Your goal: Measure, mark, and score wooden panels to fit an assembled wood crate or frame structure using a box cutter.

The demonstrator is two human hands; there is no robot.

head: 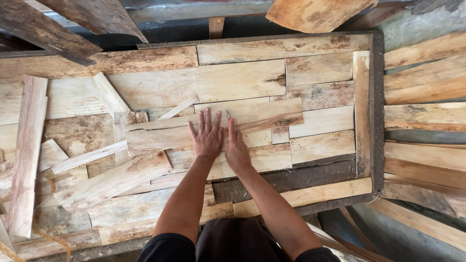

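Observation:
My left hand (207, 137) lies flat, fingers spread, on a long pale wood strip (264, 116) with a dark knot near its right end. The strip lies slightly slanted across a bed of flat wood sheets (240, 80). My right hand (236, 149) rests edge-on just right of the left hand, closed around a thin metal-tipped tool (227, 115). The tool's point touches the strip's upper edge. Both forearms reach in from the bottom of the view.
A dark wooden frame (376, 111) borders the sheets on the right and top. Loose offcuts and strips (29, 150) pile up at the left. More boards (427, 73) are stacked at the right, and dark planks (48, 29) lean in at the top left.

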